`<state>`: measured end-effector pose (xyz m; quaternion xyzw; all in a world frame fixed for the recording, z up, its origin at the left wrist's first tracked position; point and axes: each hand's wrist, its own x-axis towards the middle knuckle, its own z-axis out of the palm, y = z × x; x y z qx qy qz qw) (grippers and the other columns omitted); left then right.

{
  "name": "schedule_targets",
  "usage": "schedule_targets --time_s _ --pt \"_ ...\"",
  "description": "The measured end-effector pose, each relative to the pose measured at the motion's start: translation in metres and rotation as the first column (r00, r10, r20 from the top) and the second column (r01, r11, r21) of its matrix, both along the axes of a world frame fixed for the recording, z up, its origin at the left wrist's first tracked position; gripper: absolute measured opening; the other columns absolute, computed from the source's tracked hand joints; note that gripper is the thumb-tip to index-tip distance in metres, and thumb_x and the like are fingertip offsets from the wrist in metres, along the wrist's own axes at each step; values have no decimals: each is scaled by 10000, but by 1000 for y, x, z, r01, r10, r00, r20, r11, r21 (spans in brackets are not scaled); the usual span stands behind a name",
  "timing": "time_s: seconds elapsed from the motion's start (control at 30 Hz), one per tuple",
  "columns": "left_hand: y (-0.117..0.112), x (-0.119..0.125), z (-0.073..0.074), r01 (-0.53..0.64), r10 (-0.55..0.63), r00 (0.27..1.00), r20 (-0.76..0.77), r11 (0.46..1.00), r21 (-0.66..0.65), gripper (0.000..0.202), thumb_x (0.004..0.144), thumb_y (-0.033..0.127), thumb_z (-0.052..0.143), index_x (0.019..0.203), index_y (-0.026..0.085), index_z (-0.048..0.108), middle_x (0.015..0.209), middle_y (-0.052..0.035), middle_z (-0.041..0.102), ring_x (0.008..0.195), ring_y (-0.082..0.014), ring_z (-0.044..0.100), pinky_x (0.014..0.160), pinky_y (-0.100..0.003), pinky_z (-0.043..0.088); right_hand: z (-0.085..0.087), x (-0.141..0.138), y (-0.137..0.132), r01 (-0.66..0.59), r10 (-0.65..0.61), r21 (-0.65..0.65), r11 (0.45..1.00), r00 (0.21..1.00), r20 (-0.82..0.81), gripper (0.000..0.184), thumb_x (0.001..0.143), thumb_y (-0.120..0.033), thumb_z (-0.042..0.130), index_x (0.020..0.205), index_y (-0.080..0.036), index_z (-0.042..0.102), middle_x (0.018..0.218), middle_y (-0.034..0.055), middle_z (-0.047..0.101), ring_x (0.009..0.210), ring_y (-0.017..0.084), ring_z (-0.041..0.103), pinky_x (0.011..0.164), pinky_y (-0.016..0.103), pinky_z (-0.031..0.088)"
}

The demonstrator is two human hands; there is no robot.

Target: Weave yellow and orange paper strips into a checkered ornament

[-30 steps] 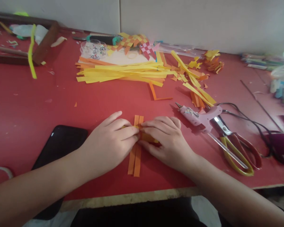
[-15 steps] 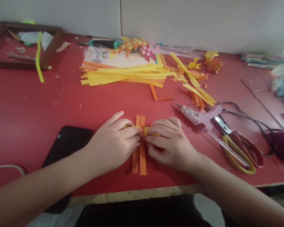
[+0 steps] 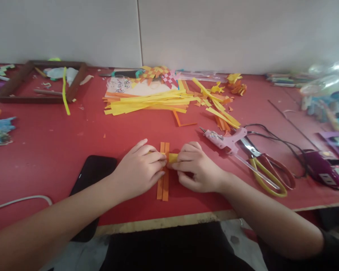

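Two orange paper strips [image 3: 165, 186] lie side by side, upright in the view, on the red table. A yellow paper strip [image 3: 173, 158] crosses them, its ends partly hidden by my fingers. My left hand [image 3: 142, 167] is closed at the crossing, with its fingertips pressed on the left side of the orange strips. My right hand [image 3: 200, 167] has its fingers curled around the right part of the yellow strip. Between the right fingertips and the orange strips a short stretch of yellow shows. The exact grip under both hands is hidden.
A black phone [image 3: 94, 175] lies under my left forearm. To the right are a pink glue gun [image 3: 228, 141] and scissors [image 3: 267, 173]. Behind lie yellow strips [image 3: 147, 101], a woven paper fish [image 3: 169, 79] and a brown frame [image 3: 25, 99]. A purple box [image 3: 323, 169] stands far right.
The camera view has shifted, showing more wall and more of the table's sides. The two orange strips now lie closer together. My right fingertips are slightly farther from them.
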<state>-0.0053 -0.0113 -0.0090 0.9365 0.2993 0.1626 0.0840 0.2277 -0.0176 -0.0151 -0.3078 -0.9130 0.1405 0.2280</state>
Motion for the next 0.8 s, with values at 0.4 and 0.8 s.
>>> schedule_targets --time_s 0.4,0.8 --pt "1 -3 -3 22 -21 999 40 999 -25 200 952 231 594 1037 140 750 1118 -78 770 998 -285 656 1061 -626 429 -1 -1 4 56 -61 -53 997 994 -96 209 812 -159 542 852 -184 746 738 24 667 730 175 533 745 373 384" --pt "-1 -5 -5 12 -14 995 97 1000 21 200 971 266 596 1096 179 725 1121 -19 783 1006 -275 619 1163 -654 225 -1 0 4 114 -114 0 994 993 -45 191 887 -201 578 891 -211 768 1058 21 802 968 244 653 871 435 455"
